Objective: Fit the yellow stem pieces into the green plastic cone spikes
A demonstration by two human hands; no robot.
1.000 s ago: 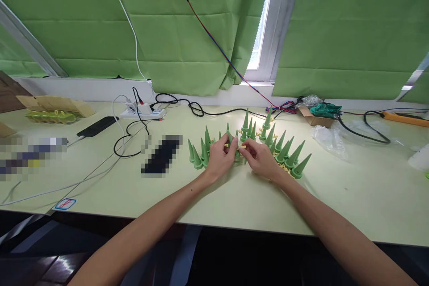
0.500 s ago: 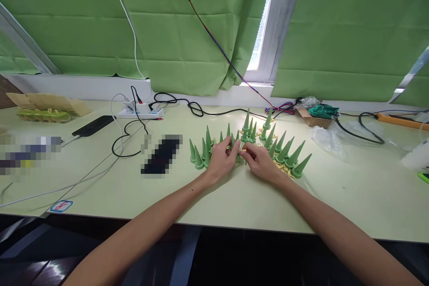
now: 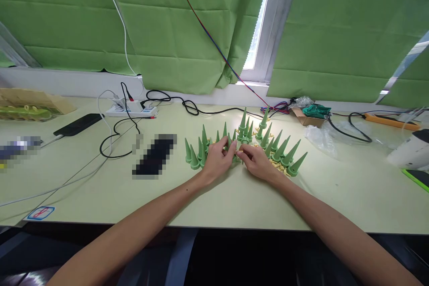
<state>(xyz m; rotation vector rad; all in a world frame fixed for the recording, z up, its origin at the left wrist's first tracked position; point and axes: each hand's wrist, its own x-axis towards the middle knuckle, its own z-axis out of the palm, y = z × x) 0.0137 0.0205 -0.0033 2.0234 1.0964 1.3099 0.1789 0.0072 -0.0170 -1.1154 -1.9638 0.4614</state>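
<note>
Currently | cardboard box (image 3: 309, 120): green plastic (image 3: 317, 111) on top | hands (image 3: 219, 157): pinching something unclear amid green cones (image 3: 243, 123)

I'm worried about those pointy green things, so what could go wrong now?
The left hand is right among the standing green cones, so it might knock some over. The right hand is close to the loose little yellow pieces, and a bump could scatter them across the table.

Cones (image 3: 281, 149) are clustered on the surface (image 3: 214, 201), with pellets (image 3: 279, 167) scattered among them. A phone (image 3: 78, 125) and a power strip (image 3: 132, 109) are set to their left, a small box (image 3: 307, 117) behind and right.
</note>
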